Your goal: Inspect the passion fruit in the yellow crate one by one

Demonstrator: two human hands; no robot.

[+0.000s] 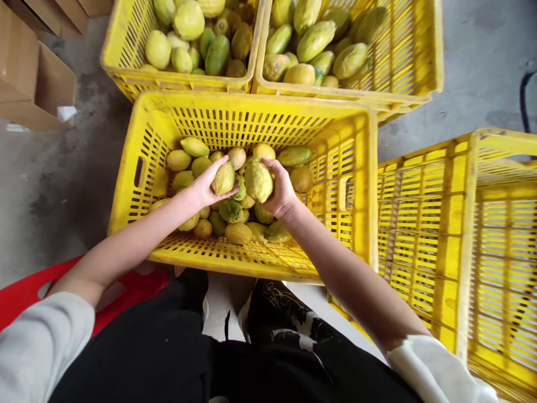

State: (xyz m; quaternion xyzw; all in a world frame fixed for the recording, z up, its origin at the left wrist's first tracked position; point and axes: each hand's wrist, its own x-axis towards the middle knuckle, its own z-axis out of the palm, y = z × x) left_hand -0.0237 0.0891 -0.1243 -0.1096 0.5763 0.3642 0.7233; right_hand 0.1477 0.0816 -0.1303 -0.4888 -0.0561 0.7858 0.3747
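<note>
Over a yellow plastic crate [251, 109], my left hand [205, 186] has its fingers and thumb around a yellow-green citron [223, 179]. A larger, bumpy yellow citron [259, 181] rests in my right hand [282, 193], the thumb at its upper side. The two fruits are held close together with a small gap between them. Below them, several loose citrons [238, 233] cover the crate's floor, some yellow, others green. One patchy green fruit [230, 211] lies just under my hands. My forearms and palms hide part of the pile.
Two more yellow crates, a left one [109, 56] and a right one [436, 56], stand beyond, both with fruit. Another yellow crate [470, 235] is at the right. Cardboard boxes [25, 67] sit at the upper left. Something red [138, 288] is by my left arm.
</note>
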